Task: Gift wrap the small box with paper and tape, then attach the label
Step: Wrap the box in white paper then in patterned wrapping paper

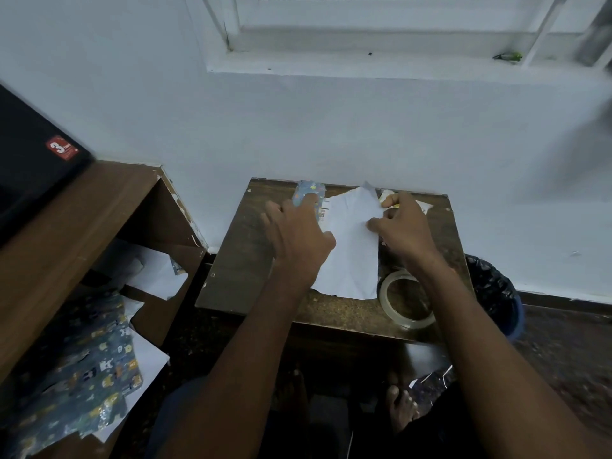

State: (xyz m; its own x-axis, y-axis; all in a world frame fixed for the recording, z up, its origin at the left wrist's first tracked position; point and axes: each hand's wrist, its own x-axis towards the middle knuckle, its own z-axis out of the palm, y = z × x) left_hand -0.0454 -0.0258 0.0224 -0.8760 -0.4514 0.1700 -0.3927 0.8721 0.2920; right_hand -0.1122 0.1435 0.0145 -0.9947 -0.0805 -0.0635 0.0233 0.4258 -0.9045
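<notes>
Two hands work at mid-frame on a small desk point(238, 260). The left hand point(294, 230) grips the box point(309, 190), partly wrapped; the right hand point(402, 226) pinches the paper point(351, 256). Tape point(405, 301) lies lower right. A loose grip could let the fold slacken.

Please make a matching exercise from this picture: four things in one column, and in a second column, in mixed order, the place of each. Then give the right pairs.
Things:
1. tape roll
2. white paper
3. bin
4. patterned sheet

Places:
A. on the floor to the right of the small table
B. at the lower left, beside the wooden shelf
C. near the front right corner of the table
D. in the middle of the table, under both hands

Pairs: 1-C, 2-D, 3-A, 4-B
</notes>
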